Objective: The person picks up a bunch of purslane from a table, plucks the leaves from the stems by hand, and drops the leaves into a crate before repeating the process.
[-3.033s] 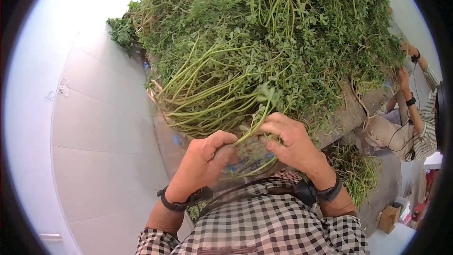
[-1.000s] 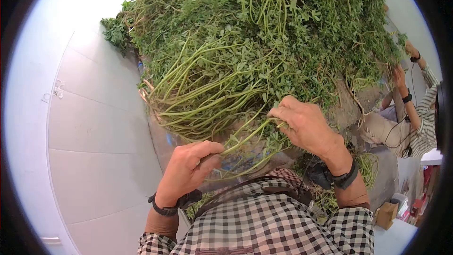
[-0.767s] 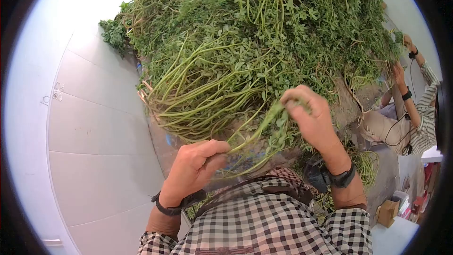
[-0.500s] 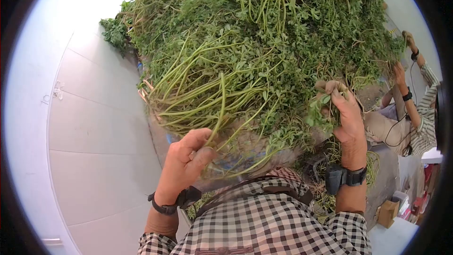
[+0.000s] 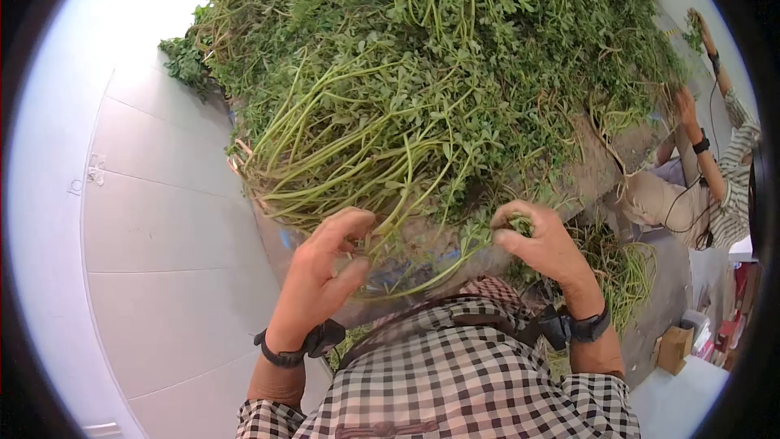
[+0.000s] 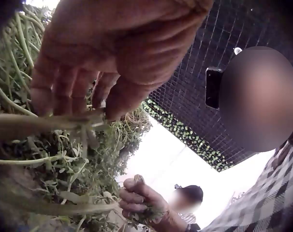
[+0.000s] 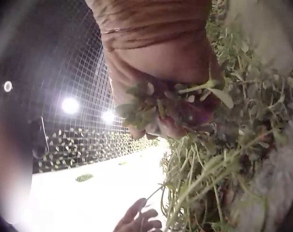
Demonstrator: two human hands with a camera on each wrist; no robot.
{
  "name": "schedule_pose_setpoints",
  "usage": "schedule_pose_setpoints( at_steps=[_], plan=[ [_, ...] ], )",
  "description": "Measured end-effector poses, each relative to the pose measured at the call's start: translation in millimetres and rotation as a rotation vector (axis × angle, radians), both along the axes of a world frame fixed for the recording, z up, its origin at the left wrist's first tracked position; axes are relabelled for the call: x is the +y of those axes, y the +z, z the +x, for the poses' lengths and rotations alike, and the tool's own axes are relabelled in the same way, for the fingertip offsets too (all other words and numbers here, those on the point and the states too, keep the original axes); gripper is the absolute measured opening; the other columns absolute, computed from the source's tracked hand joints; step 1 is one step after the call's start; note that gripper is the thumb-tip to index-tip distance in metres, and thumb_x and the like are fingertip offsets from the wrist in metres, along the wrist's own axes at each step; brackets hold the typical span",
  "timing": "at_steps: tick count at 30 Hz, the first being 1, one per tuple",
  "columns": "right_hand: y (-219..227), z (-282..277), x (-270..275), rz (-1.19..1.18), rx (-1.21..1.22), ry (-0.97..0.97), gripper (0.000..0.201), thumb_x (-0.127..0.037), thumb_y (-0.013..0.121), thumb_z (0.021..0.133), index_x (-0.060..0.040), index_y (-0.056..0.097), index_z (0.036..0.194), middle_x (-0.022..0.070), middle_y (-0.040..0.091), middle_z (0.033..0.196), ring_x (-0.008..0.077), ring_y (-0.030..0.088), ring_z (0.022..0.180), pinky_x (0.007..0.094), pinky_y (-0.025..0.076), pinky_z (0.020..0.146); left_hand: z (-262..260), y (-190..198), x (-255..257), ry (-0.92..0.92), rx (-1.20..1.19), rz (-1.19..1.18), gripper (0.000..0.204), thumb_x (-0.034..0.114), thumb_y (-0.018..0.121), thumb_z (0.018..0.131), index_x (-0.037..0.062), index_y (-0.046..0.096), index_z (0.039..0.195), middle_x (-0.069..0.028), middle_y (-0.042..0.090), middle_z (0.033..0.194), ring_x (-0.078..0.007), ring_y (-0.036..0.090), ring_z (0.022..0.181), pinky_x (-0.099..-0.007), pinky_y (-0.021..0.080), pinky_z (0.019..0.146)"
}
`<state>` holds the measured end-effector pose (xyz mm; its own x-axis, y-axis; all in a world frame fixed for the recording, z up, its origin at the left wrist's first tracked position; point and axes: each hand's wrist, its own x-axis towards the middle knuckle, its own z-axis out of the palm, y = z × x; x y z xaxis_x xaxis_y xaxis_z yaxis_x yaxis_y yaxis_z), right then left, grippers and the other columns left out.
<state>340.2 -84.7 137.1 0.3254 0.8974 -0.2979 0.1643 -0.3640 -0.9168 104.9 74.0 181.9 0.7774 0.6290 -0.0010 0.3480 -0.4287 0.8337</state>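
A big heap of green leafy stems (image 5: 439,73) covers the table in front of me. My left hand (image 5: 325,264) is at the heap's near edge with fingers spread and nearly straight. Its fingertips (image 6: 64,99) and thumb touch a long pale stem (image 6: 35,122) without closing round it. My right hand (image 5: 532,236) is curled round a small clump of leafy tips (image 7: 173,99), close to the heap's front right edge. The same hand (image 6: 141,203) appears low in the left wrist view, gripping the leaves.
Another person in a striped sleeve (image 5: 719,187) works at the heap's far right side. A smaller pile of stems (image 5: 626,276) lies lower on the right, with a cardboard box (image 5: 670,349) beyond it. Pale tiled floor (image 5: 162,219) spreads to the left.
My right hand pulled leafy tips off the stem, swung up to the right, then came back down to the front edge. My left hand has loosened from its grip on the stem.
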Motion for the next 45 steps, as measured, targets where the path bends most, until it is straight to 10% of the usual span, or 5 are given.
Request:
schedule_pose_setpoints(
  at_steps=[6,14,20,28,45],
  plan=[
    [-17,4,-12,-0.185,-0.085,0.374,0.030,-0.023,0.057,0.077,-0.0001,0.059,0.097,0.0134,0.063,0.083,0.0222,0.059,0.070,0.0321,0.046,0.065,-11,16,-13,0.063,-0.034,-0.203,0.032,-0.004,0.055,0.070,0.0033,0.059,0.101,-0.0076,0.063,0.096,-0.0203,0.060,0.089,-0.0287,0.047,0.076],
    [-24,-21,0,0.131,0.661,-0.076,0.026,-0.023,0.054,0.084,-0.0025,0.060,0.099,0.0042,0.060,0.072,0.0101,0.049,0.059,0.0227,0.040,0.055,12,17,-18,-0.349,0.029,0.000,0.031,0.007,0.062,0.073,0.0049,0.056,0.104,-0.0118,0.059,0.105,-0.0313,0.057,0.094,-0.0348,0.047,0.079],
    [-38,-26,-1,-0.180,0.288,0.336,0.024,-0.022,0.056,0.083,-0.0035,0.059,0.098,0.0030,0.059,0.073,0.0098,0.049,0.060,0.0233,0.042,0.056,10,0,-14,-0.355,0.131,0.042,0.035,0.009,0.062,0.073,0.0060,0.054,0.106,-0.0127,0.056,0.111,-0.0325,0.054,0.101,-0.0369,0.045,0.084],
    [-59,-33,-5,0.182,1.111,-0.332,0.021,-0.017,0.059,0.082,-0.0009,0.056,0.096,0.0022,0.056,0.071,0.0114,0.048,0.059,0.0243,0.037,0.054,15,-6,-19,-0.429,0.091,0.032,0.037,0.011,0.063,0.074,0.0055,0.052,0.109,-0.0165,0.056,0.109,-0.0340,0.055,0.098,-0.0370,0.046,0.080],
    [52,-47,23,0.190,0.233,0.271,0.015,-0.008,0.062,0.074,-0.0026,0.063,0.088,0.0037,0.063,0.080,0.0117,0.058,0.074,0.0271,0.046,0.068,7,-2,-12,0.059,-0.056,-0.361,0.012,0.008,0.061,0.077,0.0003,0.053,0.081,-0.0040,0.054,0.061,-0.0072,0.049,0.055,-0.0233,0.040,0.050]
  ],
)
